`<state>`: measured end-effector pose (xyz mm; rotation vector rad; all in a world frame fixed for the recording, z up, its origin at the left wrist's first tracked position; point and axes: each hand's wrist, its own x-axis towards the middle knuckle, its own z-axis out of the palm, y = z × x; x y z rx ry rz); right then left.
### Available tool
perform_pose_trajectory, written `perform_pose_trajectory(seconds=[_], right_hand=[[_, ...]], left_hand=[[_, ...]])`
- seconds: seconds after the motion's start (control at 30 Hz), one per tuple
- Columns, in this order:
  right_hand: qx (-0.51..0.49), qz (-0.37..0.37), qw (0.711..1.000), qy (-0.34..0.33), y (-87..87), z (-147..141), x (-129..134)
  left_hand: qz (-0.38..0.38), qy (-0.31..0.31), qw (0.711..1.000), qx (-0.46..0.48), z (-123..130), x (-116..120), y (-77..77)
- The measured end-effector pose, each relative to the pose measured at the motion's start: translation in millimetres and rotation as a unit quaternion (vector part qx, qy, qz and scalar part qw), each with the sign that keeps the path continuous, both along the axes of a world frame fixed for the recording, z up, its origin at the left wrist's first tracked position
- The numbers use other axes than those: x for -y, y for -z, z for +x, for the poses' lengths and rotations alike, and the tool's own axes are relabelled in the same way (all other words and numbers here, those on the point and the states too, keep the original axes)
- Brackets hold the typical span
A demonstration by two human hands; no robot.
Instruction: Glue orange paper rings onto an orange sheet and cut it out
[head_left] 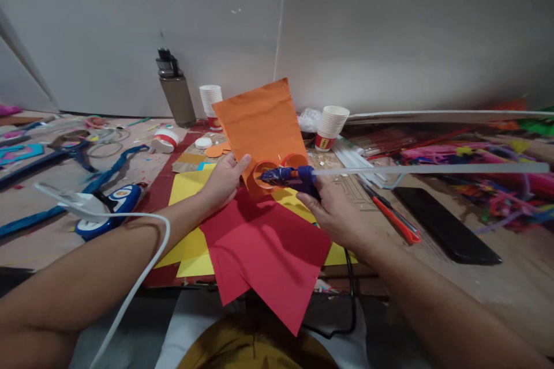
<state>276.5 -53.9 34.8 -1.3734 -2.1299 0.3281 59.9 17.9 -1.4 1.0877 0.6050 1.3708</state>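
Note:
My left hand [225,179] pinches the lower left edge of an orange sheet [259,121], which it holds tilted up above the work surface. Two orange rings or round cups sit near the sheet's lower edge; the left ring [265,168] has the nozzle of a blue glue gun over it. My right hand [335,207] is wrapped round the handle of that glue gun [298,176], and a long translucent glue stick [428,169] juts from its back. Beneath both hands lie red sheets [272,248] and yellow sheets [186,242].
Behind stand a bottle [178,98], a left stack of paper cups [210,98] and a right stack [332,127]. A red cutter [396,219] and black phone-like slab [445,225] lie right. A blue tape dispenser [110,211] and white cable [147,277] are left.

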Motion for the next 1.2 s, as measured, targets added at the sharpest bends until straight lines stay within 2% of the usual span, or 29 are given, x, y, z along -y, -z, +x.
perform_pose_trajectory(seconds=[0.2,0.33,0.5,0.6,0.77,0.87,0.93,1.07,1.2], right_hand=[[-0.065,0.009,0.998,0.007,3.0,-0.5,-0.8],[-0.059,0.003,0.998,-0.008,3.9,-2.6,-0.1],[-0.025,-0.041,0.999,-0.007,1.3,-2.2,0.5],[-0.024,-0.048,0.998,-0.019,-0.9,-0.2,-0.4],[0.027,-0.026,0.999,0.008,-4.4,1.9,-1.8],[0.041,-0.009,0.999,0.016,-6.3,1.7,-2.1],[0.038,-0.011,0.999,0.008,-6.9,1.4,-2.2],[0.016,-0.012,1.0,-0.002,-5.2,1.3,-2.1],[-0.03,-0.008,0.999,-0.02,-1.2,0.9,-1.3]], left_hand=[[-0.01,0.031,0.999,0.008,2.6,2.9,0.3],[-0.002,0.028,1.0,0.002,1.9,2.6,-0.3],[-0.01,0.0,1.0,-0.01,-3.2,0.0,-3.3],[0.011,-0.016,0.999,-0.034,-8.5,-2.5,-5.2],[0.063,-0.07,0.988,-0.12,-19.7,-6.4,-10.6],[0.062,-0.103,0.982,-0.144,-22.4,-7.7,-12.3],[0.04,-0.084,0.991,-0.099,-20.7,-7.4,-11.4],[-0.026,0.003,1.0,0.014,-12.8,-3.5,-7.8],[-0.09,0.032,0.995,0.034,-6.9,1.3,-7.4]])
